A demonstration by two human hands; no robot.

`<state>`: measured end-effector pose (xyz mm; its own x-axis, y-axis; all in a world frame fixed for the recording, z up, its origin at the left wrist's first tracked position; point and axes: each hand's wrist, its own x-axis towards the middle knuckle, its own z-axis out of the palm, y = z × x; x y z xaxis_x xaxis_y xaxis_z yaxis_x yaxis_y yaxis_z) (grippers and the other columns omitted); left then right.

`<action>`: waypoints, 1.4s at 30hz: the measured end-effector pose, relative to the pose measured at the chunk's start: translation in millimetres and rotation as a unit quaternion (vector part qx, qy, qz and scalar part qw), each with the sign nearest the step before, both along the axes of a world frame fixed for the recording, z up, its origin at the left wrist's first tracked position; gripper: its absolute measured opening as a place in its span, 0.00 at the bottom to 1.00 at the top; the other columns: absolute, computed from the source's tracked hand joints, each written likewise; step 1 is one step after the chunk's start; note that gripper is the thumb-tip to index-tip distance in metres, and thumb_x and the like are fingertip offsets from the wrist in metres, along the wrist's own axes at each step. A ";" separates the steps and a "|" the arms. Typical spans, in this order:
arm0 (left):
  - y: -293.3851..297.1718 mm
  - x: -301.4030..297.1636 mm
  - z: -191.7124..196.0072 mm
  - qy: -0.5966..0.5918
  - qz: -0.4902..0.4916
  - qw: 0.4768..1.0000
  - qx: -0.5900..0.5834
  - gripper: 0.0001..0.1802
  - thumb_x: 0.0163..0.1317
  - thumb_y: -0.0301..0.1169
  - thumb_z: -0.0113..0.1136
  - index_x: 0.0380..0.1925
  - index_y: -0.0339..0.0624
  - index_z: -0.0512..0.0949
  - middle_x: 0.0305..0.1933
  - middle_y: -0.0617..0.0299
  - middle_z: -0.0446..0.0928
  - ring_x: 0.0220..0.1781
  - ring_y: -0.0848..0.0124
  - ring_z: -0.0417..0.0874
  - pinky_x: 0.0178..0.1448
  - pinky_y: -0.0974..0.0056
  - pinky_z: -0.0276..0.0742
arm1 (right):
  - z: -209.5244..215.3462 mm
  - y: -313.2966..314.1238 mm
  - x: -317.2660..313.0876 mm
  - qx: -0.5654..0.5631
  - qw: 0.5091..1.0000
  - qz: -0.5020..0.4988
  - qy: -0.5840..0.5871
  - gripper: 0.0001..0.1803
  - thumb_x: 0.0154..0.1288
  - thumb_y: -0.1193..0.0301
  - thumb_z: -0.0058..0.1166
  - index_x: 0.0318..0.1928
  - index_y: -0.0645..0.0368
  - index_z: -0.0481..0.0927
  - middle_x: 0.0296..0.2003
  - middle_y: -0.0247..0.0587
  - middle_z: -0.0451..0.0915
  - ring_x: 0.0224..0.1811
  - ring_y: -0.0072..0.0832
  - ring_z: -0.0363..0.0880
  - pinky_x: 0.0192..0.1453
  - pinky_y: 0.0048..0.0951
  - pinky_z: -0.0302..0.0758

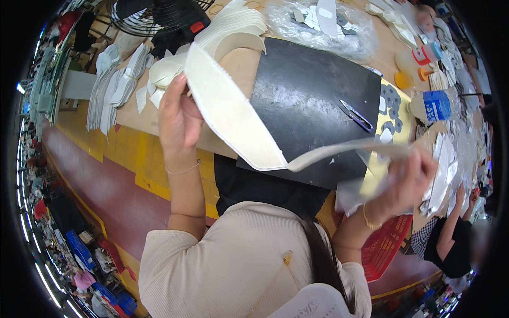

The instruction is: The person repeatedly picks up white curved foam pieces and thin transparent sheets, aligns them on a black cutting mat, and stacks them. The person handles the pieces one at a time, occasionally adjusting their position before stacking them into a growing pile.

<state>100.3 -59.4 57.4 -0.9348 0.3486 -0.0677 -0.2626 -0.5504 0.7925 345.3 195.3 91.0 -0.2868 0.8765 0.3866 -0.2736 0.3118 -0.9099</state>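
A long cream fabric piece [233, 114] with a padded look bends in the middle and stretches across the front of the black mat [297, 90]. My left hand [180, 114] is closed on its upper left edge, thumb and fingers gripping it. The narrower strip runs right to my right hand [405, 183], which is blurred by motion and closed around that end. Under this hand a clear plastic sheet [355, 193] shows, also smeared. On the mat lie thread snips [358, 116] with purple handles, touched by neither hand.
Stacked cream pieces [238, 26] stand behind my left hand, with a black fan [159, 16] beyond. A plastic bag [323, 26] holds cut pieces. Bottles [429, 106] stand at right near a yellow sheet [405, 111]. A red basket [384, 246] sits below; a co-worker's arm [450, 225] is farther right.
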 end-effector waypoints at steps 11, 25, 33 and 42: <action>-69.4 -4.3 26.1 0.109 0.162 0.978 -0.067 0.19 0.70 0.35 0.53 0.55 0.32 0.74 0.51 0.55 0.80 0.51 0.64 0.82 0.51 0.59 0.81 | -70.2 38.8 -94.6 -0.062 0.971 0.002 -0.230 0.14 0.66 0.67 0.62 0.45 0.63 0.78 0.35 0.33 0.80 0.19 0.11 0.65 0.20 0.16 0.60; 102.4 72.8 -32.8 0.173 -0.354 0.888 -0.236 0.12 0.69 0.34 0.57 0.37 0.35 0.82 0.30 0.69 0.74 0.24 0.82 0.71 0.25 0.74 0.65 | -52.3 -13.2 -34.5 0.304 0.886 0.180 -0.302 0.19 0.57 0.82 0.62 0.49 0.50 0.85 0.50 0.41 0.77 0.33 0.27 0.83 0.32 0.23 0.79; 113.8 77.0 -29.3 0.140 -0.385 0.878 -0.249 0.12 0.70 0.36 0.58 0.38 0.38 0.84 0.22 0.70 0.72 0.20 0.83 0.69 0.25 0.74 0.64 | -61.2 6.3 -28.7 0.440 0.853 0.175 -0.219 0.22 0.52 0.81 0.67 0.48 0.49 0.85 0.49 0.41 0.77 0.26 0.27 0.81 0.27 0.26 0.79; 113.7 81.5 -27.8 0.200 -0.373 0.865 -0.271 0.12 0.68 0.35 0.60 0.37 0.37 0.84 0.22 0.68 0.73 0.23 0.83 0.70 0.28 0.74 0.67 | -55.2 6.3 -26.3 0.390 0.860 0.206 -0.256 0.16 0.47 0.77 0.66 0.39 0.50 0.83 0.43 0.34 0.78 0.25 0.26 0.78 0.26 0.27 0.76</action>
